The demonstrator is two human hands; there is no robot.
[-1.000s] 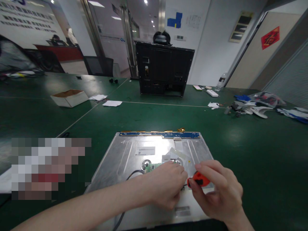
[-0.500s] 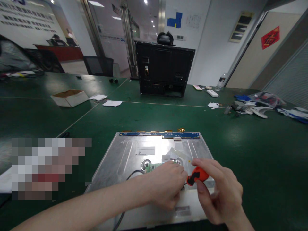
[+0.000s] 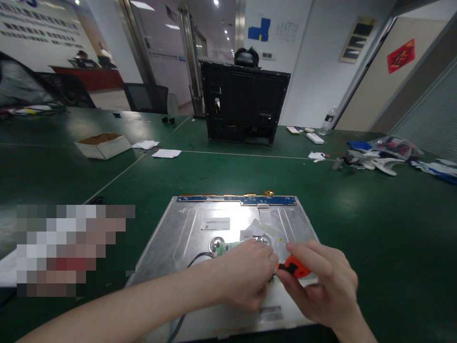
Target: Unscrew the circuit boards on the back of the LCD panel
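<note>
A silver metal display panel (image 3: 185,228) lies back side up on the green table in front of me. A small green circuit board (image 3: 228,247) sits on it, with a black cable (image 3: 194,259) leading off to the left. My left hand (image 3: 246,276) rests closed over the right end of that board, fingers curled down; what they pinch is hidden. My right hand (image 3: 321,286) grips an orange-and-black screwdriver (image 3: 294,267) by its handle, tip pointing left towards my left hand's fingers.
A black monitor housing (image 3: 244,102) stands upright across the table. An open cardboard box (image 3: 103,144) and paper scraps lie far left. Tools, bags and a water bottle (image 3: 327,121) are scattered at the far right. A blue strip board (image 3: 237,200) edges the panel's far side.
My right hand has turned the screwdriver handle, its fingers shifting round it; the handle now lies lower and flatter. My left hand has stayed on the board.
</note>
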